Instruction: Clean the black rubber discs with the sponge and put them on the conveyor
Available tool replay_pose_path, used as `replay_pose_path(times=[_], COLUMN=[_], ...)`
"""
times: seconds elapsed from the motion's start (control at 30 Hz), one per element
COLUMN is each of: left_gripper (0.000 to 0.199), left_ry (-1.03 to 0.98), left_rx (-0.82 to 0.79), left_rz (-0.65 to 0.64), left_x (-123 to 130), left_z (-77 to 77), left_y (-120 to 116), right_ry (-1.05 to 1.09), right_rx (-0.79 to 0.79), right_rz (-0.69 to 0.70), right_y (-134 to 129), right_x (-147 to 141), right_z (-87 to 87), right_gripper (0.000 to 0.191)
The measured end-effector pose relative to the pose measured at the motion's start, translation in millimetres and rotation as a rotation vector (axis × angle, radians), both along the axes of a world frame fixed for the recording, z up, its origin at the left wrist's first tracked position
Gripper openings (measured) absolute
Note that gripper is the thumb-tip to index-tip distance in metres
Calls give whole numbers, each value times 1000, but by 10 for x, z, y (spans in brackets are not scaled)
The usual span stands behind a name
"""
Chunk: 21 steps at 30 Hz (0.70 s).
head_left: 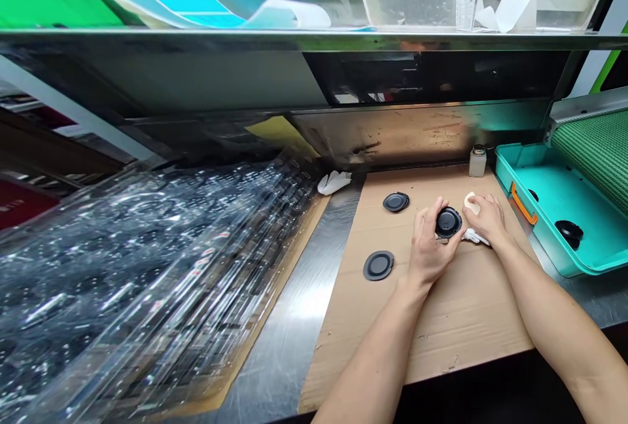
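Note:
Between the thumb and fingers of my left hand [428, 241] a round black plastic part [448, 222] is held up on its edge, above the cardboard sheet [456, 319]. Just to its right, my right hand [487, 218] pinches a small cream-coloured pad [471, 202]; its exact kind is not clear. A crumpled white cloth [475, 236] lies under that hand, partly hidden by it. Two more black discs rest on the cardboard to the left: a smaller disc [395, 201] farther back, and a flat-rimmed disc [378, 265] nearer me.
A teal bin [589, 214] with a few black parts stands at right, beside a green mesh conveyor [596, 142]. A small bottle [477, 161] is behind my hands. Stacked clear plastic trays [161, 267] fill the left. A metal shelf edge [314, 41] crosses above.

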<state>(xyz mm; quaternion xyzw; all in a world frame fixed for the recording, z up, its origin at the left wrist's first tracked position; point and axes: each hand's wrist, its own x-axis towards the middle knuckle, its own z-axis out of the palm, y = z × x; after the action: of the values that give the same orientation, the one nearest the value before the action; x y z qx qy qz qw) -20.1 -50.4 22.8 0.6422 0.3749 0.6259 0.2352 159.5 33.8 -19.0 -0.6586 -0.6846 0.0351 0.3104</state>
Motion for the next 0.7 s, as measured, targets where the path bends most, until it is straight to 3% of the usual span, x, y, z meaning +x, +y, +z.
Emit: replay_pose_path(times=[0.13, 0.2, 0.3, 0.37, 0.43, 0.6, 0.7], left_gripper=[50, 30, 34, 39, 45, 72, 74], left_ry=[261, 429, 679, 771, 779, 805, 789], left_rx=[75, -72, -373, -467, -497, -470, -417], left_rz=[108, 210, 403, 455, 423, 151, 97], left_x=[-56, -109, -199, -252, -293, -354, -423], left_z=[-85, -170, -293, -331, -323, -273, -274], left_y=[87, 169, 287, 329, 331, 240, 261], right_ry=[9, 13, 16, 18, 28, 60, 53], right_rx=[2, 12, 23, 17, 9, 4, -16], right_rz=[1, 13, 19, 12, 4, 0, -3], right_y=[26, 48, 75, 77, 63, 17, 25], right_x=[16, 29, 44, 43, 34, 12, 7], right_z=[-37, -67, -101, -104, -89, -54, -69], right_gripper=[31, 30, 27, 27, 27, 27, 27])
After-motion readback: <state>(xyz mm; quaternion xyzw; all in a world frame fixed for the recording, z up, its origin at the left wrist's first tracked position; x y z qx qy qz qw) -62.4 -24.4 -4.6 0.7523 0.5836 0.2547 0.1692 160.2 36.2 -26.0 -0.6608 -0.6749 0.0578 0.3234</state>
